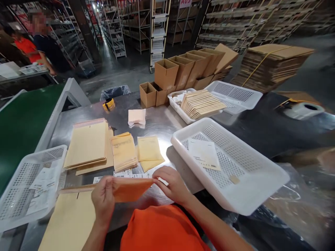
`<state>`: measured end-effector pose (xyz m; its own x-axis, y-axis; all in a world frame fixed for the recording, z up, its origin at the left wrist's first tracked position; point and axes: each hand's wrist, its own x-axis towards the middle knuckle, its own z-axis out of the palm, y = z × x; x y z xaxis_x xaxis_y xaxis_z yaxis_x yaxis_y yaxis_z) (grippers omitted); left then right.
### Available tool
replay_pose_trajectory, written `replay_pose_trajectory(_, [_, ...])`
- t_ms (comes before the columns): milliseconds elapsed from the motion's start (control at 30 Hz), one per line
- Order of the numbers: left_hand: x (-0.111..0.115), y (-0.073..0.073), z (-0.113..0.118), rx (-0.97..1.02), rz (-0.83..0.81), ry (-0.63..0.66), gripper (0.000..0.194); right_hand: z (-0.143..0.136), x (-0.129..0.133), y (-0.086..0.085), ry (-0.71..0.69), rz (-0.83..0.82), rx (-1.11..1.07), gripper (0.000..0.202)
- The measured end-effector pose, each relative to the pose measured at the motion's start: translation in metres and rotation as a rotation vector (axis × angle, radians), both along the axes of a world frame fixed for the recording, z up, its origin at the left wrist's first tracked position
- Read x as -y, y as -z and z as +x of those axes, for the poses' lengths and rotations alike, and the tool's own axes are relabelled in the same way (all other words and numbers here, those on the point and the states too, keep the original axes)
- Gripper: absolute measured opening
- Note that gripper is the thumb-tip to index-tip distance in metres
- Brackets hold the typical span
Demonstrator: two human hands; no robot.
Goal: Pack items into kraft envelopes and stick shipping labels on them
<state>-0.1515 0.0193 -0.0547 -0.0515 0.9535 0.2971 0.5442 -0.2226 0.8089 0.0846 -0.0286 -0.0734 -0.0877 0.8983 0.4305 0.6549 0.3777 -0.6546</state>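
A padded envelope [132, 189] is stretched between my two hands above the near side of the metal table, its shaded orange-brown face toward me. My left hand [104, 197] grips its left end, thumb on top. At the right corner, my right hand [170, 184] pinches the edge between thumb and fingers. Printed label sheets [128, 173] lie just beyond, partly covered by the envelope. Behind them are a stack of small padded envelopes [124, 151] and a few yellow ones [149, 149]. Larger envelopes [87, 144] are piled to the left, with more [69, 219] beside my left forearm.
A white basket [251, 190] on the right contains a printed card. Another basket [56, 153] with papers stands at the left, near a green conveyor [23, 122]. Farther back are a wrapped packet [136, 116], a tape roll [108, 104], open cartons [164, 73] and a tray of envelopes [202, 104].
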Motion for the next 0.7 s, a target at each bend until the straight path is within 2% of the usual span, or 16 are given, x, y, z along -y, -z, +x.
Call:
replay_pose_trajectory(33, [-0.004,0.0,-0.003,0.02,-0.028,-0.026,0.031,0.005,0.001,0.003,0.001,-0.053,-0.097,0.014])
replay_pose_trajectory(67, [-0.007,0.0,-0.003,0.053,-0.066,-0.045,0.032,0.006,0.002,0.007,0.007,-0.108,-0.214,0.018])
replay_pose_trajectory(167, [-0.019,0.004,0.003,0.329,-0.18,-0.147,0.033,-0.008,0.004,0.025,0.014,-0.313,-0.634,0.068])
replay_pose_trajectory(200, [-0.023,0.007,0.007,0.46,-0.223,-0.165,0.033,-0.016,0.006,0.031,-0.01,-0.403,-0.767,0.073])
replay_pose_trajectory(267, [-0.027,0.015,0.014,0.634,-0.326,-0.129,0.034,-0.033,0.009,0.042,-0.038,-0.563,-0.96,0.062])
replay_pose_trajectory(333, [-0.025,0.028,0.019,0.612,-0.451,-0.03,0.051,-0.044,0.013,0.05,0.022,-0.635,-1.066,0.052])
replay_pose_trajectory(400, [-0.018,0.044,0.02,0.52,-0.582,0.088,0.074,-0.045,0.016,0.054,0.094,-0.644,-1.113,0.05])
replay_pose_trajectory(433, [-0.013,0.053,0.02,0.512,-0.653,0.152,0.078,-0.042,0.017,0.055,0.103,-0.653,-1.118,0.051])
replay_pose_trajectory(500, [-0.004,0.069,0.018,0.542,-0.767,0.22,0.067,-0.03,0.017,0.059,0.095,-0.694,-1.087,0.05])
replay_pose_trajectory(533, [0.0,0.076,0.016,0.539,-0.786,0.213,0.057,-0.022,0.016,0.06,0.1,-0.708,-1.054,0.048])
replay_pose_trajectory(600, [0.002,0.087,0.009,0.455,-0.742,0.119,0.043,-0.002,0.009,0.064,0.152,-0.694,-0.956,0.046])
replay_pose_trajectory(700, [-0.001,0.098,-0.004,0.331,-0.666,-0.021,0.038,0.031,-0.023,0.066,0.314,-0.63,-0.625,0.04])
